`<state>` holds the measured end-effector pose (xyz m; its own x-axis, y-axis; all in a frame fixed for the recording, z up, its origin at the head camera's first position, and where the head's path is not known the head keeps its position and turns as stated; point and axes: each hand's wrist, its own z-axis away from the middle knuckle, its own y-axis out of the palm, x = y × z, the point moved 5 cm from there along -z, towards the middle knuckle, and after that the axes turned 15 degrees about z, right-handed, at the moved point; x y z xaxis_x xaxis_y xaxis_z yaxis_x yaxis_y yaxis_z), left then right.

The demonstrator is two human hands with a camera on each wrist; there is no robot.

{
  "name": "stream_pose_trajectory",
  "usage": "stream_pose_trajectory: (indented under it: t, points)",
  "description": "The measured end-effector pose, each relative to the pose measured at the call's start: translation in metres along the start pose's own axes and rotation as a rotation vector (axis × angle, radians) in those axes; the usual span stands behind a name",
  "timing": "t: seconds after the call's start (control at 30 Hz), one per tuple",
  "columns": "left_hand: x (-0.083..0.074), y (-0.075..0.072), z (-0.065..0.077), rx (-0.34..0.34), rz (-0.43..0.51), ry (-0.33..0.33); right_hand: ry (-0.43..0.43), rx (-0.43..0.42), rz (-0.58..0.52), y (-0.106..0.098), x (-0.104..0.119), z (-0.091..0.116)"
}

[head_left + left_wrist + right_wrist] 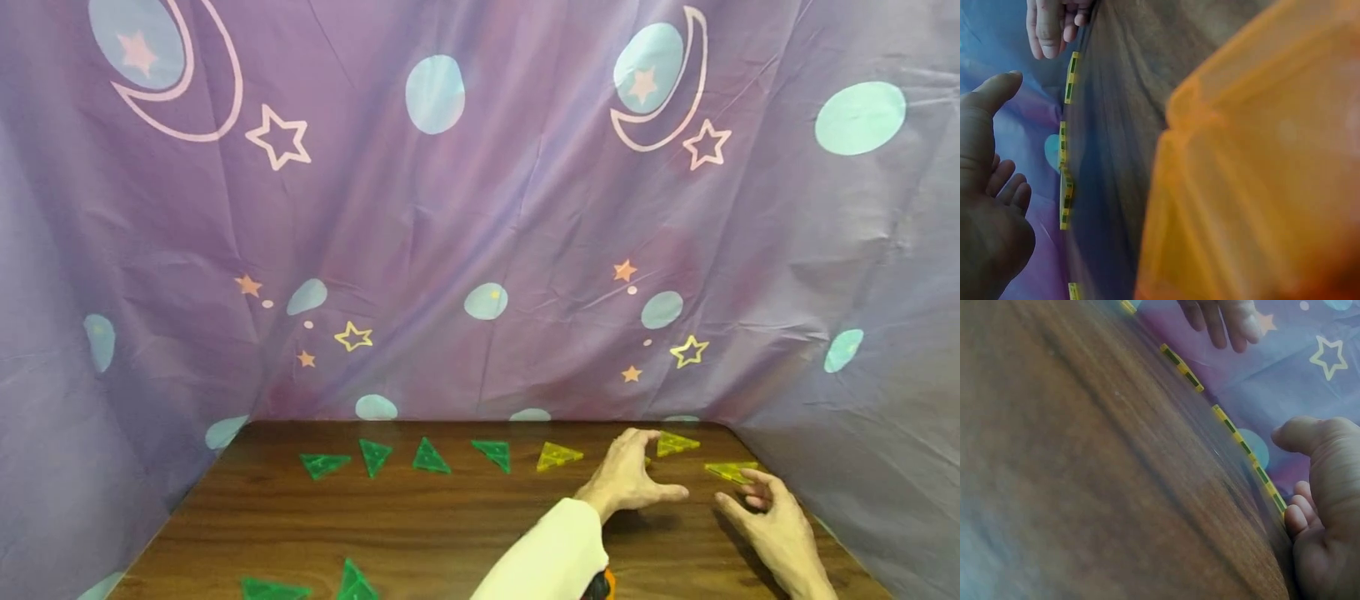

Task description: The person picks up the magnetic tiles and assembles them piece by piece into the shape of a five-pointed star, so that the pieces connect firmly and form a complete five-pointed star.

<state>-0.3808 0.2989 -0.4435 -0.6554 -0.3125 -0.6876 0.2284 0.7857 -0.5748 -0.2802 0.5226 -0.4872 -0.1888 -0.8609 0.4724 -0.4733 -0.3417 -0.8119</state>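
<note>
My left hand hovers over the back right of the table, thumb apart from fingers, with nothing in its grasp. Beneath its fingers a yellow triangular tile is mostly hidden. Just beyond lies another yellow triangular tile. To the left of the hand is a third yellow triangular tile. My right hand, its fingers loosely bent and holding nothing, is close to the yellow triangular tile at the right edge; whether it touches cannot be told. Both wrist views show the thumb apart from the fingers.
Several green triangular tiles form a row along the back left of the brown table. Two more green tiles lie at the front. A blurred orange translucent object fills the left wrist view's right side. Purple patterned cloth surrounds the table.
</note>
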Motion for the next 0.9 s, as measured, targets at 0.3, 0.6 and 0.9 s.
stream_pose_trajectory:
  t: [0.3, 0.6, 0.9]
  points:
    - [-0.010, 0.011, -0.024, 0.020, 0.002, -0.001, 0.011, -0.067, -0.012, -0.004, -0.004, -0.004]
    - [-0.022, 0.039, -0.025, 0.097, -0.129, 0.037, 0.084, 0.022, -0.016, -0.006, -0.014, 0.000]
    - [-0.025, 0.051, -0.035, 0.118, -0.230, 0.054, 0.112, 0.004, -0.032, -0.003, -0.004, -0.003]
